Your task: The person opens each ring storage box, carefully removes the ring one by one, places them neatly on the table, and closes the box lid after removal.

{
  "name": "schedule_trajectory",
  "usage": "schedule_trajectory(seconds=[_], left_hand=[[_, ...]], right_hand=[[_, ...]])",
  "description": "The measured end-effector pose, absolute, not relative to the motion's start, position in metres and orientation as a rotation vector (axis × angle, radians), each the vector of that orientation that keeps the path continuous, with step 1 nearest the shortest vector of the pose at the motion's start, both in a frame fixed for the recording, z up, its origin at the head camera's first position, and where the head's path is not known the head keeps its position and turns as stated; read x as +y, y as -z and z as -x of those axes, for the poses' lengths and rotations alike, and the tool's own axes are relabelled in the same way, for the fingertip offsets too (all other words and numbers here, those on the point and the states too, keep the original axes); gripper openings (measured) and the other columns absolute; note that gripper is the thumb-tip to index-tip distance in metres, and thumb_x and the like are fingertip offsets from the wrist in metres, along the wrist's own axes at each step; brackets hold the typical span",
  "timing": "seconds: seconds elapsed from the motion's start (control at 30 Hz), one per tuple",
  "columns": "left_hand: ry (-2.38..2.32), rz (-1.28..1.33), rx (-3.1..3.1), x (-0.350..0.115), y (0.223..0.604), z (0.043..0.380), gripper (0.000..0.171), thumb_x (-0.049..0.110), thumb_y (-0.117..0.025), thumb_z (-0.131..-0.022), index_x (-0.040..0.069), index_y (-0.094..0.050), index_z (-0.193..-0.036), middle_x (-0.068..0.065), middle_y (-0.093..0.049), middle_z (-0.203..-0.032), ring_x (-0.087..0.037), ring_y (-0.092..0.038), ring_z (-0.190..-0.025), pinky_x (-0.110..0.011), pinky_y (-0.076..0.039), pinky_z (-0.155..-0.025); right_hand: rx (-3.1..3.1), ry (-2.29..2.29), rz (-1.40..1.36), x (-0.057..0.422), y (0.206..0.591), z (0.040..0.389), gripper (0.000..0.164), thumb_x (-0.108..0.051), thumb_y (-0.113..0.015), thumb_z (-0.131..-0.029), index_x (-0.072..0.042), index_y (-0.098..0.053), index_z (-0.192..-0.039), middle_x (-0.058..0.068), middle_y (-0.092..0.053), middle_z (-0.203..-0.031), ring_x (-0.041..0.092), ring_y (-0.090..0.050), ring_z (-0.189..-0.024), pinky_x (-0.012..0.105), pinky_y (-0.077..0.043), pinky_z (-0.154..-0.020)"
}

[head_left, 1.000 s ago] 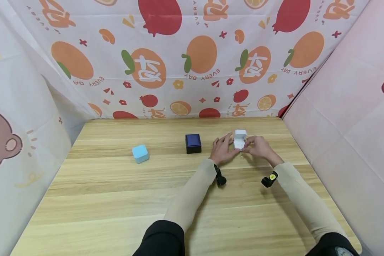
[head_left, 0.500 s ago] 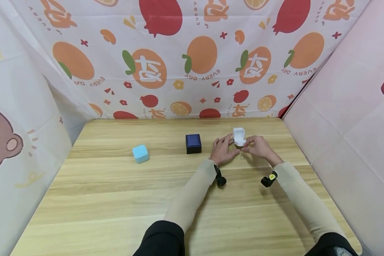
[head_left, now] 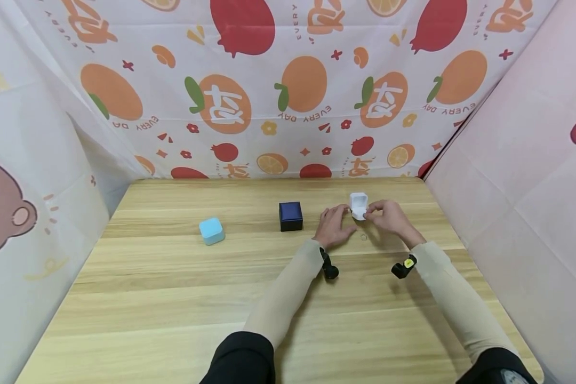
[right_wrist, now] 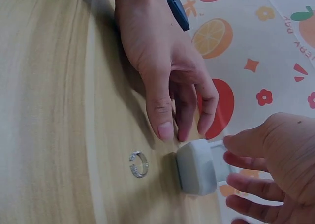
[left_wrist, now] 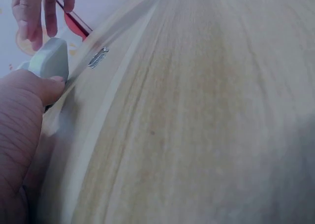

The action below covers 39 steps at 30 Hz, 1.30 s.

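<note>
A small white ring box (head_left: pixel 359 202) stands on the table with its lid up, between the two hands. My left hand (head_left: pixel 332 226) is on its left side, fingers loosely bent, fingertips close to the box. On the other side is my right hand (head_left: pixel 391 218), its fingertips right at the box's edge. The right wrist view shows this right hand (right_wrist: pixel 278 167) with fingers spread beside the lid, and the left hand (right_wrist: pixel 160 61) with thumb and fingers apart. A silver ring (right_wrist: pixel 139 164), with a gap in its band, lies on the wood in front of the box.
A dark blue box (head_left: pixel 290 216) stands left of the hands on the wooden table (head_left: pixel 173 298). Farther left is a light blue box (head_left: pixel 212 231) with rounded corners. A fruit-print cloth (head_left: pixel 269 128) hangs along the table's back edge.
The white ring box has shifted and turned slightly between the hands. My left thumb has drawn back from its front, and the right hand's fingertips have moved up a little.
</note>
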State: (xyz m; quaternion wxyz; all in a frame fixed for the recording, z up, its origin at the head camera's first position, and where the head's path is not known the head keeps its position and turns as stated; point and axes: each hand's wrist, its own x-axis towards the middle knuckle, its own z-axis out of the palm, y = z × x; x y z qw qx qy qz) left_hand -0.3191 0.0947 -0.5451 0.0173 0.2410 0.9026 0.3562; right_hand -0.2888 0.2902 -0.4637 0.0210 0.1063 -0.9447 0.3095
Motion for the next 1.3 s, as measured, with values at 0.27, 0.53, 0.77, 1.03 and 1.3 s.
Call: schedule_trajectory(seconds=[0.27, 0.53, 0.77, 1.03, 1.3], left_hand=[[-1.144, -0.803, 2.718, 0.083, 0.534, 0.321, 0.058, 0.022, -0.069, -0.092, 0.015, -0.046, -0.145, -0.011, -0.057, -0.143, -0.027, -0.051, -0.135, -0.047, -0.034, -0.120], [-1.085, -0.846, 2.712, 0.070, 0.517, 0.330, 0.053, 0.016, -0.068, -0.090, 0.015, -0.050, -0.140, -0.010, -0.061, -0.139, -0.028, -0.054, -0.130, -0.048, -0.038, -0.115], [-1.045, -0.892, 2.715, 0.061, 0.500, 0.338, 0.050, 0.016, -0.066, -0.093, 0.011, -0.052, -0.141, -0.014, -0.061, -0.141, -0.030, -0.054, -0.132, -0.052, -0.038, -0.113], [-1.071, -0.837, 2.731, 0.043, 0.482, 0.347, 0.047, 0.018, -0.065, -0.096, 0.016, -0.052, -0.141, -0.014, -0.059, -0.144, -0.032, -0.054, -0.135, -0.051, -0.040, -0.115], [-1.147, -0.796, 2.738, 0.017, 0.474, 0.357, 0.046, 0.018, -0.066, -0.097, 0.015, -0.051, -0.141, -0.016, -0.058, -0.145, -0.035, -0.054, -0.135, -0.050, -0.045, -0.112]], right_hand=[[-2.877, -1.013, -0.310, 0.287, 0.456, 0.294, 0.021, -0.014, -0.064, -0.098, 0.003, -0.073, -0.107, 0.024, -0.075, -0.109, 0.040, -0.070, -0.101, 0.048, -0.057, -0.085], [-2.849, -1.037, -0.312, 0.280, 0.445, 0.305, 0.025, -0.014, -0.064, -0.098, 0.004, -0.070, -0.113, 0.026, -0.072, -0.114, 0.042, -0.068, -0.105, 0.052, -0.055, -0.088], [-2.867, -1.053, -0.259, 0.273, 0.439, 0.312, 0.028, -0.018, -0.064, -0.099, 0.002, -0.069, -0.116, 0.024, -0.072, -0.117, 0.039, -0.067, -0.108, 0.048, -0.054, -0.089], [-2.877, -1.059, -0.250, 0.269, 0.434, 0.319, 0.032, -0.021, -0.062, -0.100, 0.003, -0.068, -0.120, 0.024, -0.071, -0.120, 0.039, -0.066, -0.112, 0.051, -0.053, -0.093], [-2.844, -1.065, -0.319, 0.265, 0.428, 0.324, 0.029, -0.018, -0.061, -0.100, 0.002, -0.066, -0.120, 0.024, -0.069, -0.123, 0.041, -0.064, -0.115, 0.054, -0.052, -0.096]])
